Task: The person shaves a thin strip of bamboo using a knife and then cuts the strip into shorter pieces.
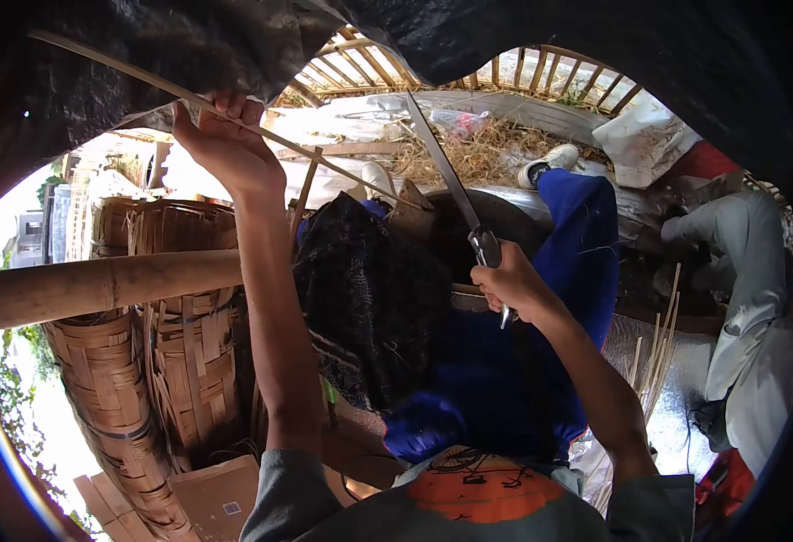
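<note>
My left hand [229, 144], raised at the upper left, has its fingers closed round a long thin bamboo strip [166, 86]. The strip slants from the upper left down toward the middle. My right hand [514, 282] grips the handle of a long-bladed knife [450, 172], right of the middle. Its blade points up and to the left, apart from the strip. A dark cloth [369, 298] lies over my leg on the left, beside my blue trousers [505, 379].
Tall woven bamboo baskets [112, 379] stand at the left, under a thick bamboo pole [116, 282]. Black sheeting [541, 23] hangs overhead. Straw [478, 149] lies ahead. Another person's legs [731, 253] are at the right, near upright thin sticks [658, 361].
</note>
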Motion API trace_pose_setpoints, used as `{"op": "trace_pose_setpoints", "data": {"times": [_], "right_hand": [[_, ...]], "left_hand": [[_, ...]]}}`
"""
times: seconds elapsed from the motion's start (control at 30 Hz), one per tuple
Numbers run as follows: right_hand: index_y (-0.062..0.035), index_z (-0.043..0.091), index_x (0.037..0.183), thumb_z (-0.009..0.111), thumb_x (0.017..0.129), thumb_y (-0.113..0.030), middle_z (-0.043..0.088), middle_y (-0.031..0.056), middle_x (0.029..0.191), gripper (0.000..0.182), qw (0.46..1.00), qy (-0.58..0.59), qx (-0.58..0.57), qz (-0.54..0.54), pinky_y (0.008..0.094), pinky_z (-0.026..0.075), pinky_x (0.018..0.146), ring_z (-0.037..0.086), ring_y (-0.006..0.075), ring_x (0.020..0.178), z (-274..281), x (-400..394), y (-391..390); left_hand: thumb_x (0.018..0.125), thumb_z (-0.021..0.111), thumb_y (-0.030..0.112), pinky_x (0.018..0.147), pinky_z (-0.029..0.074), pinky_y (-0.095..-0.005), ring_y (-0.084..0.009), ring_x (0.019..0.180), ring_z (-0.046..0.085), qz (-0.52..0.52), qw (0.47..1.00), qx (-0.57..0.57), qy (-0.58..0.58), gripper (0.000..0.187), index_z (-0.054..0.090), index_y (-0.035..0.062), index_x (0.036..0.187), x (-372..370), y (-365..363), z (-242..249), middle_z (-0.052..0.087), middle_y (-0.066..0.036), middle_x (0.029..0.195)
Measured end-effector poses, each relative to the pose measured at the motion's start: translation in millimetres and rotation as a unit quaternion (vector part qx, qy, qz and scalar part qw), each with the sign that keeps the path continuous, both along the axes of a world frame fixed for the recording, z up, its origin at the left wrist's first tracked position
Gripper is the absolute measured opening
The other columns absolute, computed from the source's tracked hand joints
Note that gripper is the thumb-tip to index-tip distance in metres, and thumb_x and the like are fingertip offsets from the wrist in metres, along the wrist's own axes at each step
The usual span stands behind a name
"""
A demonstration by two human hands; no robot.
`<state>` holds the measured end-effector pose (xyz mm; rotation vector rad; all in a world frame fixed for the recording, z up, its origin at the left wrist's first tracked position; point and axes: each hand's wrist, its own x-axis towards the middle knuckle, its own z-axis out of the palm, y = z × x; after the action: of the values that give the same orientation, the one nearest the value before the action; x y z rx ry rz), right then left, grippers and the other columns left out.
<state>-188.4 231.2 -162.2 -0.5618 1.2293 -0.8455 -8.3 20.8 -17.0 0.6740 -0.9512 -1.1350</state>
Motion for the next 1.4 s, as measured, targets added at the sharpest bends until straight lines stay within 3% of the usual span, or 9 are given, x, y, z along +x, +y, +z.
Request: {"op": "trace_pose_setpoints", "data": {"times": [0.27, 0.47, 0.53, 0.87, 1.03, 1.07, 1.2, 1.27, 1.4], "right_hand": [[0.0003, 0.043, 0.079, 0.052, 0.073, -0.002, 0.043, 0.0017, 0.051, 0.011, 0.999, -0.002, -0.049, 0.017, 0.0261, 0.035, 0.032, 0.044, 0.0100, 0.035, 17, 13, 4], [0.0009, 0.045, 0.095, 0.052, 0.074, -0.001, 0.043, 0.0005, 0.051, 0.022, 0.995, 0.030, -0.084, 0.050, 0.0248, 0.034, 0.031, 0.043, 0.0087, 0.035, 48, 23, -9], [0.0003, 0.047, 0.088, 0.054, 0.072, -0.004, 0.045, 0.0020, 0.053, 0.017, 0.992, 0.060, -0.102, 0.050, 0.0279, 0.037, 0.036, 0.046, 0.0109, 0.039, 45, 24, -10], [-0.0006, 0.048, 0.078, 0.056, 0.070, -0.008, 0.049, 0.0047, 0.057, 0.013, 0.988, 0.103, -0.094, 0.063, 0.0327, 0.041, 0.046, 0.050, 0.0144, 0.047, 41, 27, 2], [-0.0005, 0.047, 0.076, 0.056, 0.070, -0.009, 0.049, 0.0058, 0.057, 0.014, 0.991, 0.089, -0.041, 0.088, 0.0337, 0.042, 0.049, 0.052, 0.0163, 0.049, 43, 25, 5], [-0.0006, 0.046, 0.076, 0.056, 0.070, -0.009, 0.049, 0.0060, 0.057, 0.014, 0.991, 0.086, -0.029, 0.095, 0.0343, 0.043, 0.050, 0.053, 0.0167, 0.050, 43, 24, 6], [-0.0007, 0.047, 0.077, 0.056, 0.071, -0.008, 0.049, 0.0059, 0.058, 0.013, 0.987, 0.114, -0.067, 0.086, 0.0338, 0.042, 0.049, 0.052, 0.0160, 0.050, 37, 26, 7], [-0.0006, 0.047, 0.078, 0.056, 0.071, -0.007, 0.047, 0.0056, 0.058, 0.014, 0.975, 0.148, -0.150, 0.071, 0.0341, 0.041, 0.049, 0.051, 0.0158, 0.050, 43, 25, 1], [-0.0008, 0.047, 0.077, 0.057, 0.071, -0.006, 0.046, 0.0046, 0.057, 0.012, 0.971, 0.119, -0.207, 0.032, 0.0317, 0.039, 0.047, 0.050, 0.0145, 0.048, 68, 26, -11]], "left_hand": [[0.093, 0.044, 0.045, 0.064, 0.047, -0.0310, -0.0167, 0.063, 0.054, -0.120, 0.976, -0.086, -0.162, 0.044, 0.054, 0.0036, 0.083, 28, -17, -25, 0.055, -0.006, 0.067], [0.092, 0.047, 0.043, 0.062, 0.041, -0.0247, -0.0106, 0.066, 0.048, -0.166, 0.985, -0.015, -0.049, 0.041, 0.057, 0.0030, 0.093, 16, -27, -32, 0.057, -0.003, 0.078], [0.091, 0.048, 0.042, 0.061, 0.035, -0.0233, -0.0086, 0.069, 0.040, -0.191, 0.981, 0.017, -0.023, 0.040, 0.057, 0.0026, 0.093, 10, -28, -31, 0.058, -0.001, 0.085], [0.093, 0.050, 0.036, 0.063, 0.046, -0.0261, -0.0118, 0.065, 0.053, -0.099, 0.989, -0.027, -0.104, 0.033, 0.058, 0.0050, 0.084, 5, -18, -31, 0.057, -0.003, 0.071], [0.094, 0.044, 0.043, 0.052, 0.028, -0.0237, -0.0091, 0.054, 0.032, -0.261, 0.960, 0.099, 0.034, 0.041, 0.044, 0.0103, 0.068, 5, -26, -53, 0.034, 0.002, 0.058], [0.094, 0.044, 0.041, 0.048, 0.020, -0.0249, -0.0079, 0.049, 0.020, -0.227, 0.969, 0.094, -0.022, 0.044, 0.035, 0.0134, 0.061, 3, -26, -58, 0.022, 0.003, 0.054], [0.094, 0.048, 0.031, 0.042, 0.019, -0.0220, -0.0052, 0.043, 0.021, -0.225, 0.970, 0.076, -0.051, 0.044, 0.031, 0.0161, 0.057, 3, -20, -61, 0.024, 0.006, 0.049], [0.092, 0.050, 0.024, 0.038, 0.014, -0.0233, -0.0047, 0.039, 0.016, -0.080, 0.988, 0.085, -0.104, 0.046, 0.026, 0.0176, 0.054, -10, -10, -59, 0.020, 0.007, 0.045], [0.088, 0.054, 0.024, 0.036, 0.012, -0.0249, -0.0039, 0.037, 0.016, 0.014, 0.994, 0.071, -0.081, 0.046, 0.025, 0.0185, 0.053, -10, 1, -64, 0.022, 0.007, 0.044]]}}
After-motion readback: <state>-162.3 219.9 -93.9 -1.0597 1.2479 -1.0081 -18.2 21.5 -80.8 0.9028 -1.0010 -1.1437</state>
